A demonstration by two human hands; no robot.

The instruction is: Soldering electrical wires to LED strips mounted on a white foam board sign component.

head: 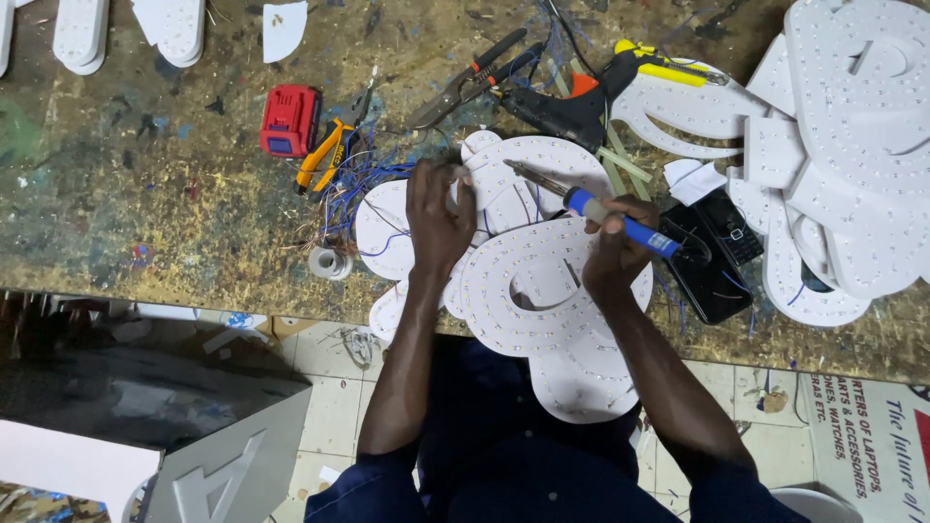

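Your right hand (612, 254) grips the blue-handled soldering iron (591, 207) like a pen, tip aimed toward ten o'clock. Your left hand (438, 215) presses down the white plastic sign letters studded with small lights (542, 281), pinching something I cannot make out, steadying them on the scarred table (145, 194).

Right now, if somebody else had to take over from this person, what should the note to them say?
Left hand: pressing down on the white letter panel studded with small lights, fingertips at its upper edge.
Right hand: gripping the blue-handled soldering iron, tip pointing at the panel's top near the left fingers.
Panel overhangs the workbench edge toward the person. Solder roll and blue wires lie left of it; glue gun and snips behind.
Done: lights seated across the panel.
Left: cannot tell how many joints remain.
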